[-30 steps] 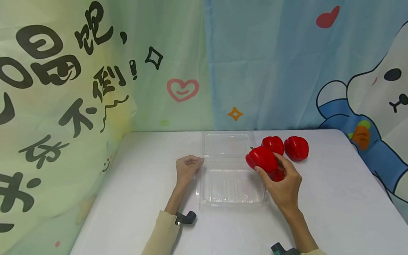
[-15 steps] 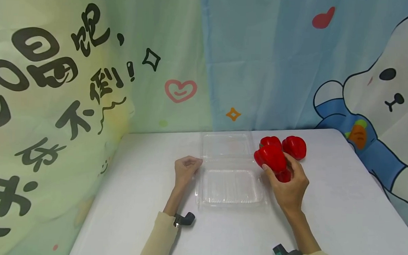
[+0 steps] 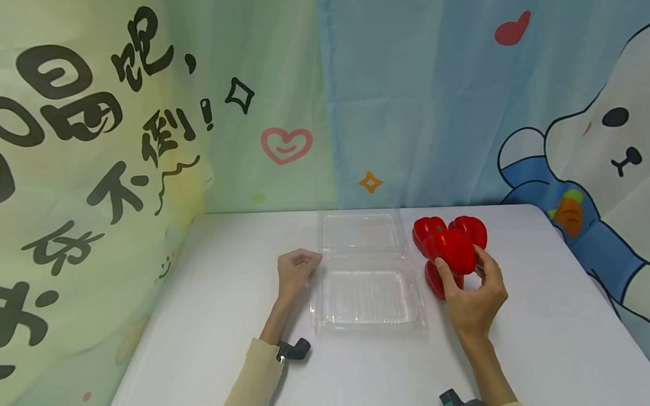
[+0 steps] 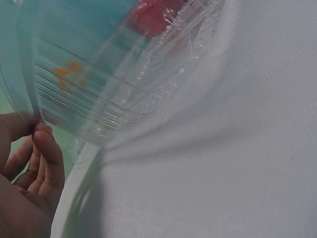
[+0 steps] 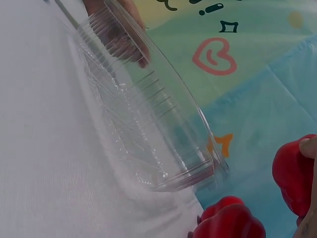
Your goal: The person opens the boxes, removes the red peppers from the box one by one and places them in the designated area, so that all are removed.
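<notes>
My right hand [image 3: 476, 298] holds a red bell pepper [image 3: 453, 250] between thumb and fingers, to the right of the clear plastic box. Behind and below the held pepper are more red peppers: one at the back left [image 3: 425, 229], another red pepper [image 3: 471, 228] at the back right and a front red pepper [image 3: 435, 283] partly covered. The hinged clear box [image 3: 370, 300] lies unfolded, its other half [image 3: 361, 231] toward the curtain. At the box's left rim, my left hand [image 3: 297, 271] pinches the plastic edge, as the left wrist view shows at the fingertips [image 4: 44, 141].
A white table [image 3: 541, 330] carries everything. Behind it hangs a printed curtain [image 3: 382, 97] with dark lettering at left and a cartoon bear at right. Dark wrist cameras sit on both wrists, the left camera [image 3: 296, 349] close to the table top.
My right hand has carried the pepper rightward, away from the box, and turned it a little. More of the front pepper shows now. The left hand keeps its pinch on the box edge.
</notes>
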`<state>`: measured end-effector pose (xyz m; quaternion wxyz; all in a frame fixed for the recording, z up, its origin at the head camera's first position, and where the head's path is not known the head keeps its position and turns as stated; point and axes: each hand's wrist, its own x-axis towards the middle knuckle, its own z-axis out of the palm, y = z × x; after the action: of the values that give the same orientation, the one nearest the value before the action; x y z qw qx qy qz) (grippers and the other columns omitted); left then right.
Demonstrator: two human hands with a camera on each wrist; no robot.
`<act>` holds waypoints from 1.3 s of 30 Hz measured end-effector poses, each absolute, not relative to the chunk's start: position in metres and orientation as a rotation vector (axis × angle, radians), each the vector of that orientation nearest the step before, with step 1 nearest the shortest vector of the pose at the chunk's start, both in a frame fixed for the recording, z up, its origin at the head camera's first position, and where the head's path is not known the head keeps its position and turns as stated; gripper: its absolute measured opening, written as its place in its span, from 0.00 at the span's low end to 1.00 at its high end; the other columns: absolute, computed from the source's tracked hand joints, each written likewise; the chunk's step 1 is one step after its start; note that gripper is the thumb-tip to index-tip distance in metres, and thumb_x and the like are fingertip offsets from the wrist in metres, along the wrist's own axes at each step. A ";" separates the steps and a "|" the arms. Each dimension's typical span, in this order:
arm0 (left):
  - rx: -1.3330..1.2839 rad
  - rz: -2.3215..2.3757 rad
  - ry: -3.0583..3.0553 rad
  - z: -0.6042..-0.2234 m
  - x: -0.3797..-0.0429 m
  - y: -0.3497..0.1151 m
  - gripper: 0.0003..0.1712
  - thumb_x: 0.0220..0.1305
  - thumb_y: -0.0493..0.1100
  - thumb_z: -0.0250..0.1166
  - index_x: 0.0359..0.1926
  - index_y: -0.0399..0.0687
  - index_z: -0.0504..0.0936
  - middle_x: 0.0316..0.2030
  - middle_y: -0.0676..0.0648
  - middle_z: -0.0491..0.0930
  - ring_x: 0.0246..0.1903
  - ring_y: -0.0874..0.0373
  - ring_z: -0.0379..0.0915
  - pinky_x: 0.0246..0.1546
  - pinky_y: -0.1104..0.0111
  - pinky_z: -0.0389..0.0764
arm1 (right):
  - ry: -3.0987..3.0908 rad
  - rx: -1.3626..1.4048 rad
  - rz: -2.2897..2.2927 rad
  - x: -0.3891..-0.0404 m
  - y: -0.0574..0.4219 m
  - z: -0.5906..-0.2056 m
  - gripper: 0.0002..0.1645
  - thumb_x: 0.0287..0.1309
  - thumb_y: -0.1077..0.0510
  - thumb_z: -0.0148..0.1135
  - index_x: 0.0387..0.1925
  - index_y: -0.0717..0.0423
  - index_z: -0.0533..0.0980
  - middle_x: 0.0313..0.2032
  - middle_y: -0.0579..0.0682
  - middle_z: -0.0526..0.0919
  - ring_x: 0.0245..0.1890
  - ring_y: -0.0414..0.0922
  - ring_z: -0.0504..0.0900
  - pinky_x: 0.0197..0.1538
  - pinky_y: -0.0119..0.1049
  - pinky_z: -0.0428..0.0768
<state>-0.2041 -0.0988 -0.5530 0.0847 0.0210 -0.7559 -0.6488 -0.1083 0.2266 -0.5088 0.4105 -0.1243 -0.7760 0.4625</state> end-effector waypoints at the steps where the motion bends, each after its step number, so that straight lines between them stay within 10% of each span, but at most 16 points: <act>1: 0.059 -1.937 -2.253 -0.553 -0.205 -0.099 0.07 0.64 0.38 0.77 0.35 0.36 0.91 0.26 0.32 0.88 0.20 0.60 0.76 0.24 0.74 0.75 | -1.956 -0.327 1.157 -0.108 0.228 -0.509 0.44 0.55 0.53 0.84 0.73 0.42 0.78 0.69 0.51 0.85 0.60 0.30 0.80 0.64 0.21 0.78; 28: 0.039 -1.958 -2.243 -0.549 -0.204 -0.099 0.07 0.64 0.36 0.76 0.35 0.32 0.90 0.22 0.36 0.87 0.19 0.62 0.76 0.23 0.75 0.75 | -1.958 -0.572 1.136 -0.099 0.250 -0.513 0.42 0.61 0.47 0.81 0.75 0.42 0.75 0.72 0.42 0.81 0.68 0.45 0.80 0.73 0.41 0.80; 39: 0.013 -1.962 -2.231 -0.547 -0.203 -0.099 0.08 0.64 0.36 0.76 0.35 0.32 0.90 0.24 0.33 0.87 0.19 0.63 0.76 0.23 0.75 0.75 | -1.938 -0.619 1.152 -0.098 0.259 -0.520 0.41 0.63 0.46 0.79 0.75 0.46 0.75 0.72 0.48 0.82 0.68 0.48 0.78 0.71 0.30 0.75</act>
<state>-0.2032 -0.0987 -0.5466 0.0851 0.0045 -0.7482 -0.6579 -0.0977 0.2587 -0.5199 0.3912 -0.2436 -0.7628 0.4536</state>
